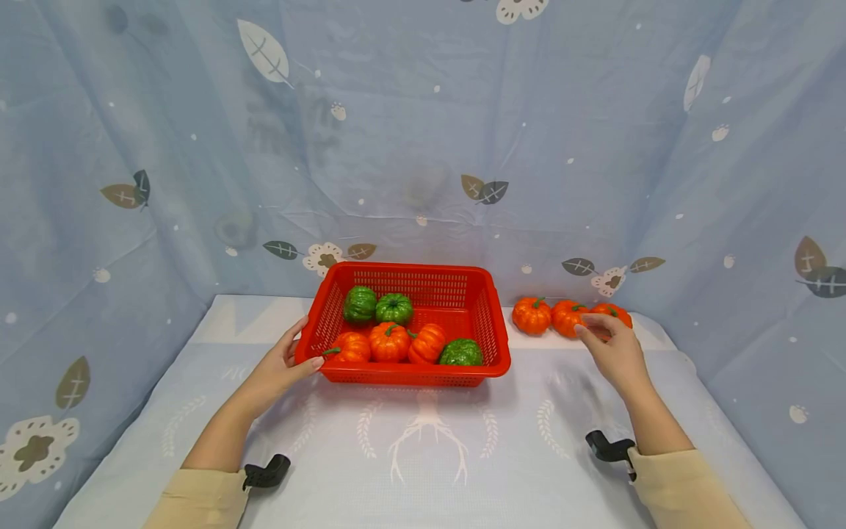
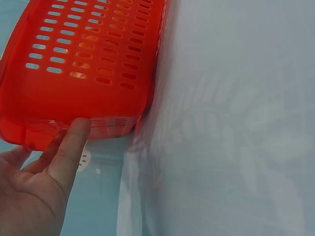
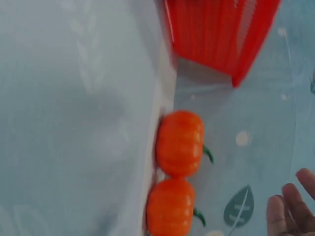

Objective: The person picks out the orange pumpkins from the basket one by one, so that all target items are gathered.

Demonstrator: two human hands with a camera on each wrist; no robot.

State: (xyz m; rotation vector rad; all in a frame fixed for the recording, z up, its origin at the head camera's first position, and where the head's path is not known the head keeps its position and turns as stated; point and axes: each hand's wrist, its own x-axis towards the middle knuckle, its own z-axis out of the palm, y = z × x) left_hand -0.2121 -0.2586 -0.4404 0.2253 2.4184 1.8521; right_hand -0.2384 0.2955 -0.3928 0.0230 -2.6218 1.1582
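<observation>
My left hand (image 1: 280, 369) holds the red plastic basket (image 1: 413, 375) at its front left corner, the thumb over the rim. In the left wrist view the fingers (image 2: 69, 152) lie against the basket's end wall. Three green pumpkins (image 1: 393, 308) and three orange pumpkins (image 1: 389, 342) sit inside it. On the right, my right hand (image 1: 615, 353) hovers with thumb and fingers apart, overlapping the row of three loose orange pumpkins (image 1: 532, 316). The right wrist view has two of these pumpkins (image 3: 179, 143), with the fingertips (image 3: 275, 211) off to one side, holding nothing.
A pale cloth with white prints covers the table (image 1: 436, 455). Behind and on both sides hangs a blue patterned curtain (image 1: 410, 132), close behind the basket and the loose pumpkins. Both wrists carry a small black device (image 1: 267, 471).
</observation>
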